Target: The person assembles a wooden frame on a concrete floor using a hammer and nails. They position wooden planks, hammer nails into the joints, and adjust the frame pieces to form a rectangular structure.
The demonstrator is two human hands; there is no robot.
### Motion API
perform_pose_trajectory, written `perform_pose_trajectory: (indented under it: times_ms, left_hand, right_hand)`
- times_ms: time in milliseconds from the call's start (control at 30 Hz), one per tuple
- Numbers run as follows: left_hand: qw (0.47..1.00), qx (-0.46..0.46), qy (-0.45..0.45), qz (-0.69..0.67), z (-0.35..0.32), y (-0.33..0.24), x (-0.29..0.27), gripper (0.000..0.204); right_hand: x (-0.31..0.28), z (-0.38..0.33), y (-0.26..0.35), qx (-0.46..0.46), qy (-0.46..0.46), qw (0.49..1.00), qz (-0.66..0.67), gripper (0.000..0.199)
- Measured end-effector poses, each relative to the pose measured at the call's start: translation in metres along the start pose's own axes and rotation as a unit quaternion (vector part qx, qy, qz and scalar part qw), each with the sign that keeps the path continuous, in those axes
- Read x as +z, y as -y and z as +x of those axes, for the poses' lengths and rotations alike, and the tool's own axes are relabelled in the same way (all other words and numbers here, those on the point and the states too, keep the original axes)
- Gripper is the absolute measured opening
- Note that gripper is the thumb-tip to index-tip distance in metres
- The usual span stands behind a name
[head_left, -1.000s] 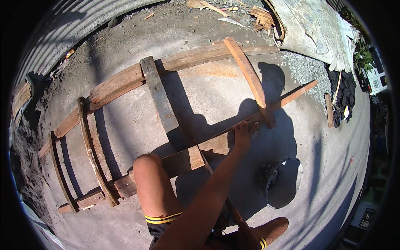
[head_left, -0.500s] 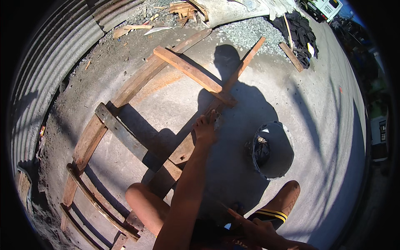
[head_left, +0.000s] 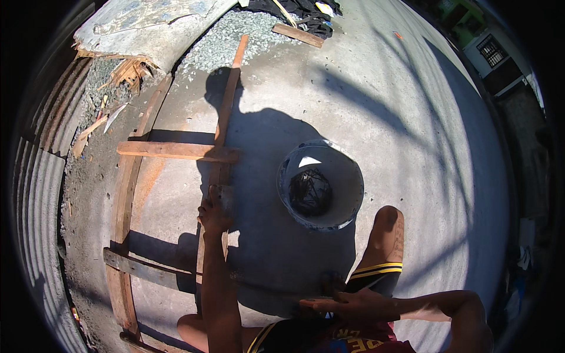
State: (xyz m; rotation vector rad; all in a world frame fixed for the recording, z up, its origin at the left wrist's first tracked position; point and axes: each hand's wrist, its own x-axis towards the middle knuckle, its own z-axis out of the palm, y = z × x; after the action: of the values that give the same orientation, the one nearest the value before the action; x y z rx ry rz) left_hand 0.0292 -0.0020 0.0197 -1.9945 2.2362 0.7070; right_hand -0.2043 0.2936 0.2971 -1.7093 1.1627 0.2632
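Concrete ground (head_left: 406,194) spreads under everything, sunlit, with the person's shadow across its middle. Corrugated metal fence (head_left: 36,206) runs up the left side. Next comes the ladder-like wooden frame (head_left: 123,203), lying on the ground ahead and to the left of the seated person: two long rails with crossbars over them, one reddish-brown (head_left: 165,149) and, nearer, one grey (head_left: 141,268). A pale crumpled sheet (head_left: 147,26) lies at the far left, beside a patch of gravel (head_left: 226,47). The bucket (head_left: 346,182) stands right of the frame, apart from it. A short loose board (head_left: 298,35) lies beyond the gravel's near edge.

The hands are well apart. The left hand (head_left: 215,216) is on the frame's right rail (head_left: 226,109), just below the reddish-brown crossbar, fingers bent over the wood; whether it grips or only presses, one cannot tell. The right hand (head_left: 364,305), near the lap, is closed around a brown tool handle (head_left: 318,304); shadow hides the tool's kind. Smallest are the thin dark pieces (head_left: 309,193) heaped inside the bucket.
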Motion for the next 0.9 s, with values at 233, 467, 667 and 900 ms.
perform_pose_trajectory:
  times_ms: [233,467,667,900]
  left_hand:
    - [0.997,-0.031,0.054,0.041,0.007,-0.017,-0.016,0.135]
    - [0.992,-0.037,0.115,0.041,0.013,-0.012,-0.013,0.147]
    - [0.992,-0.047,0.104,0.046,0.015,0.002,0.004,0.150]
    - [0.994,0.022,0.108,0.012,0.024,0.020,-0.011,0.150]
  right_hand:
    - [0.030,0.189,-0.022,-0.159,-0.118,0.973,0.120,0.073]
    - [0.021,0.014,-0.035,-0.034,-0.001,0.996,0.081,0.068]
    - [0.068,0.200,-0.039,-0.180,-0.113,0.966,0.147,0.060]
    - [0.067,0.140,-0.046,-0.219,-0.220,0.947,0.079,0.056]
